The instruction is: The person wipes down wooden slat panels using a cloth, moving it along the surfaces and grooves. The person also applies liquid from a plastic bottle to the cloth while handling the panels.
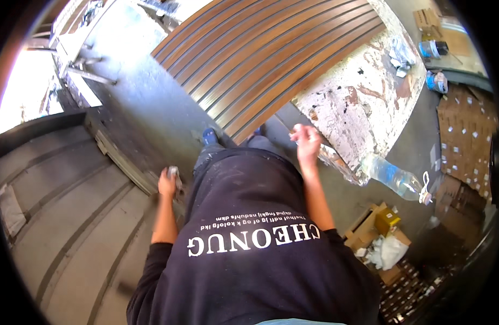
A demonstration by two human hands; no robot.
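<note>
Closest in is the person's dark shirt [249, 187], with an arm to each side. The left hand [167, 183] hangs low, its fingers closed around a small pale wad [174, 171], apparently a crumpled rag, carried loosely at the side, perhaps to keep it handy. The right hand [307, 142] is raised beyond the waist, fingers curled in and thumb near the fingertips; whether something thin is pinched there, I cannot tell. A clear bottle [393, 176] lies by the near corner of the table [363, 108], its cap end toward the lower right, probably put there within reach. Farther on, the brown slatted board [271, 57] rests flat across the stained white table, slats up, presumably so its whole face can be reached. One corner points back toward the person; the slats, and seemingly the long axis, run from lower left to upper right. Beyond its right side lies a crumpled bluish cloth [402, 56].
</note>
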